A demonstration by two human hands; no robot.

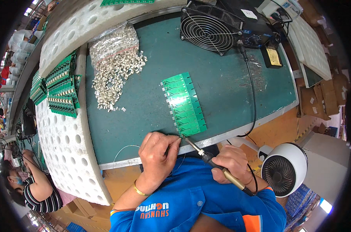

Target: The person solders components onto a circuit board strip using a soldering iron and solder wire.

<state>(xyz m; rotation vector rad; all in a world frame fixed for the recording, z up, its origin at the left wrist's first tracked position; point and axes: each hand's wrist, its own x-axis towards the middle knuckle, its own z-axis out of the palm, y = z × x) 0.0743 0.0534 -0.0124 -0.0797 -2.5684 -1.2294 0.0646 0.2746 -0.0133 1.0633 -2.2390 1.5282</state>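
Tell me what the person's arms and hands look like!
The left hand and right hand wear no gloves. A shiny, gold-coloured bracelet goes around the left wrist. The shirt's blue sleeves are short, with orange trim at the edges, so the forearms are bare.

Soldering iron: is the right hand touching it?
Touching: the head view shows the right hand closed around the soldering iron, gripping its handle.
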